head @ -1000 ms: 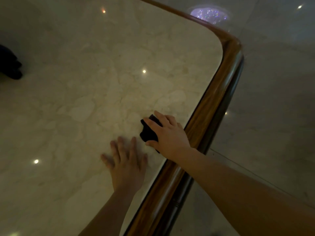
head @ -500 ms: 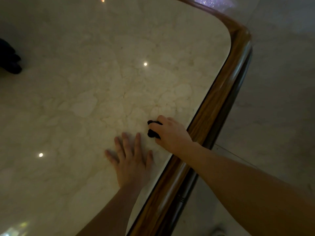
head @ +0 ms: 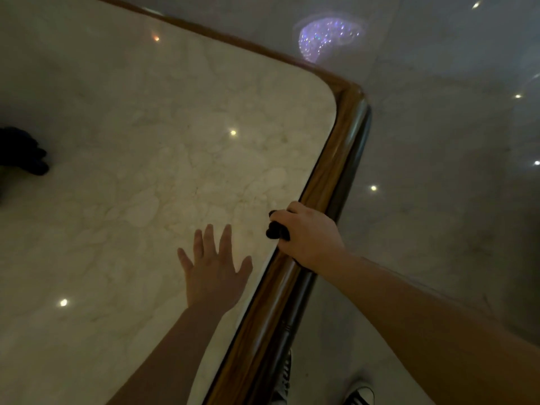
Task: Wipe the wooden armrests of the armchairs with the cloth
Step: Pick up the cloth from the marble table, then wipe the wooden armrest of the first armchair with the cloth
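My right hand (head: 309, 233) is closed around a small dark cloth (head: 274, 231), which shows only as a dark bunch at my fingers. The hand rests where the marble top (head: 146, 159) meets its wooden rim (head: 330, 182). My left hand (head: 214, 264) lies flat on the marble with fingers spread, just left of the right hand, holding nothing. No armchair or armrest is in view.
The wooden rim curves round a corner (head: 350, 95) at the upper right. A dark object (head: 22, 150) sits on the marble at the far left edge. Glossy stone floor (head: 438, 171) lies to the right, with a shoe (head: 361, 396) showing at the bottom.
My right hand with the cloth has slid off the marble to the right, onto the wooden rim. My left hand has stayed flat on the marble. The camera has shifted.
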`<state>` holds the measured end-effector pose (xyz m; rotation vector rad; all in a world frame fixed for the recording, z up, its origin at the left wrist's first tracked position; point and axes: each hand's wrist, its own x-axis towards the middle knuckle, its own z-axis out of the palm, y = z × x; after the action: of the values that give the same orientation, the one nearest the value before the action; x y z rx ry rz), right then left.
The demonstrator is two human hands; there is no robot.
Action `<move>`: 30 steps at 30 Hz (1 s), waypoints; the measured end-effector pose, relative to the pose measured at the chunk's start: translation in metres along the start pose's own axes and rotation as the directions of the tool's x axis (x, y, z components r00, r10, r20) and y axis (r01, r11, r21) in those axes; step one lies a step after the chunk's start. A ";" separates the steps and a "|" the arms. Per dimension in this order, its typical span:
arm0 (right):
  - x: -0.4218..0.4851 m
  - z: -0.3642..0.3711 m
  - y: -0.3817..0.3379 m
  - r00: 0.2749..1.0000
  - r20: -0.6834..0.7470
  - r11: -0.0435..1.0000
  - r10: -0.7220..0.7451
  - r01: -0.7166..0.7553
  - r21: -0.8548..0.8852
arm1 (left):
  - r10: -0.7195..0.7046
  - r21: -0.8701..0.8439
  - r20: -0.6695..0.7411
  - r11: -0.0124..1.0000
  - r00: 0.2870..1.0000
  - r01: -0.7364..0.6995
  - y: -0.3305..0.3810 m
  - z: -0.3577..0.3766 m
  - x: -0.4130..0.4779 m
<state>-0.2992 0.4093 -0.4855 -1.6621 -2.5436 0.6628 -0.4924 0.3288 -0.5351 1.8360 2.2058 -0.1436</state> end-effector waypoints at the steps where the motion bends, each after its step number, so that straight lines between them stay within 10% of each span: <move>1: -0.010 -0.010 0.002 1.000 -0.005 1.000 0.014 -0.014 0.005 | 0.026 -0.005 -0.016 1.000 1.000 -0.026 0.006 -0.012 -0.006; 18: -0.159 -0.159 0.014 0.940 -0.123 0.934 0.319 -0.289 0.211 | 0.338 -0.069 -0.083 0.936 0.937 -0.344 0.119 -0.164 -0.088; 30: -0.303 -0.205 0.026 0.693 -0.268 0.739 0.670 -0.585 0.335 | 0.697 0.002 -0.046 0.717 0.716 -0.697 0.230 -0.212 -0.130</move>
<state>-0.0949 0.2197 -0.2477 -2.3117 -1.5355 0.5462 -0.2766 0.3013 -0.2754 2.5341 1.3639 0.0698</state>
